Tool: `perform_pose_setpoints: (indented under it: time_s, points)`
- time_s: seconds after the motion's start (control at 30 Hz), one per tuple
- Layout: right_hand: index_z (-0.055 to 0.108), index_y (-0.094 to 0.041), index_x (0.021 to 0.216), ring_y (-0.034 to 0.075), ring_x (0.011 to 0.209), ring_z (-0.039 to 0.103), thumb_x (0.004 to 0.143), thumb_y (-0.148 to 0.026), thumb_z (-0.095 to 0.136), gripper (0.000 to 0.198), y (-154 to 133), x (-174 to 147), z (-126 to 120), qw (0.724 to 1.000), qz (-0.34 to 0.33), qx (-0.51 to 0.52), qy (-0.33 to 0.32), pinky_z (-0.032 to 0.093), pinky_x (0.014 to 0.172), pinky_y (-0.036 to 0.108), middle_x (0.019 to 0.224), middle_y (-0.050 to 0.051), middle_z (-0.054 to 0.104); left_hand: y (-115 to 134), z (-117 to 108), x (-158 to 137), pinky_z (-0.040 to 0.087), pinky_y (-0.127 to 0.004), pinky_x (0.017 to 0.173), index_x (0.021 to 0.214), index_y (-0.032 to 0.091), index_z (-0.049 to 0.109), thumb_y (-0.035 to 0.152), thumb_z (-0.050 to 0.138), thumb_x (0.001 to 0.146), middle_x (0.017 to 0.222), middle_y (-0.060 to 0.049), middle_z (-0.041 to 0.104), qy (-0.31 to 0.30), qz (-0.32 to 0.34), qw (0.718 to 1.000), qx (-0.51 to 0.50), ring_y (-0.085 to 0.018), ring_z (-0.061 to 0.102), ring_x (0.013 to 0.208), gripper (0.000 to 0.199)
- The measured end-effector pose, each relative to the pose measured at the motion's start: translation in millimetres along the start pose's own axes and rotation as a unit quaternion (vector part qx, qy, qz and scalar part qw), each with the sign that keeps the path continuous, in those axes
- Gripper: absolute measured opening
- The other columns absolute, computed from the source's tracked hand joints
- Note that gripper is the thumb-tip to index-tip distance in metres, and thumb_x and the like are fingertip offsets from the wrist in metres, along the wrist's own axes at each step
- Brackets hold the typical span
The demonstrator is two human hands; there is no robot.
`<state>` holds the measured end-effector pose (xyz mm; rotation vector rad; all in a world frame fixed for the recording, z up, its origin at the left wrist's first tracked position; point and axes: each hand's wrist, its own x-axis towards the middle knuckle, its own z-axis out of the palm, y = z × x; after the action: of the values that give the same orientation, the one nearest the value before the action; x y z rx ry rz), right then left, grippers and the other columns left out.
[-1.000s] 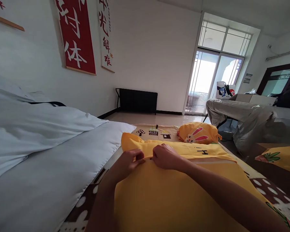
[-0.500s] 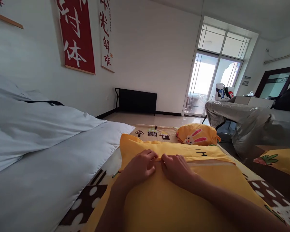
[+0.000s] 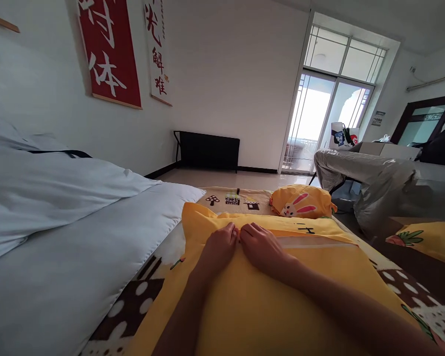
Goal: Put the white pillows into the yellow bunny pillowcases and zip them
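In the head view, the left hand (image 3: pixel 221 247) and right hand (image 3: pixel 261 247), close together, pinched a yellow cover (image 3: pixel 241 306) at its opening (image 3: pixel 313 242). The cover lay on a patterned blanket (image 3: pixel 131 301) beside white bedding (image 3: pixel 100 247), a rabbit-printed bundle (image 3: pixel 304 201) beyond it.

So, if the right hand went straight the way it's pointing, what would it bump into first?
Probably the left hand: it's just beside the right hand on the yellow cover, though I can't tell whether they touch.
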<state>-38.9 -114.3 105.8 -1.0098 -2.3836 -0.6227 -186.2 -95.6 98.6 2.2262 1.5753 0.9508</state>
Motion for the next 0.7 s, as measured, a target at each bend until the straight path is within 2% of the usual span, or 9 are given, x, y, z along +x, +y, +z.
perform_pose_setpoints:
  time_s: [0.17,0.37,0.7]
  points:
    - [0.057,-0.016,0.078,0.017,0.076,0.054,0.088,-0.016,0.048,0.013,8.3,3.3,0.7,0.998,0.019,0.067,-0.006,0.043,0.067,0.027,0.081,0.006,0.061,0.4,1.5,-0.3,0.025,-0.028,0.058,0.071,0.020,0.039,0.030,0.026,0.090,0.067,-0.003,0.055,0.011,-0.009,1.000,0.011,-0.017,0.050,0.062,0.025]
    - [0.051,-0.017,0.073,0.012,0.067,0.051,0.084,-0.009,0.048,0.014,15.0,-2.0,-8.8,0.979,0.101,0.172,-0.034,0.040,0.062,0.023,0.075,0.003,0.058,4.1,-0.3,-4.2,0.024,-0.027,0.057,0.073,0.020,0.041,0.031,0.026,0.091,0.065,-0.002,0.054,0.018,-0.008,1.000,0.010,-0.016,0.049,0.060,0.026]
    - [0.045,-0.019,0.066,0.011,0.061,0.045,0.077,-0.008,0.048,0.016,33.1,-23.5,-15.9,0.978,0.138,0.153,-0.019,0.033,0.056,0.022,0.067,0.000,0.054,4.7,-2.8,-3.8,0.023,-0.027,0.058,0.071,0.020,0.040,0.032,0.026,0.091,0.064,-0.002,0.053,0.012,-0.015,1.000,0.009,-0.016,0.050,0.061,0.027]
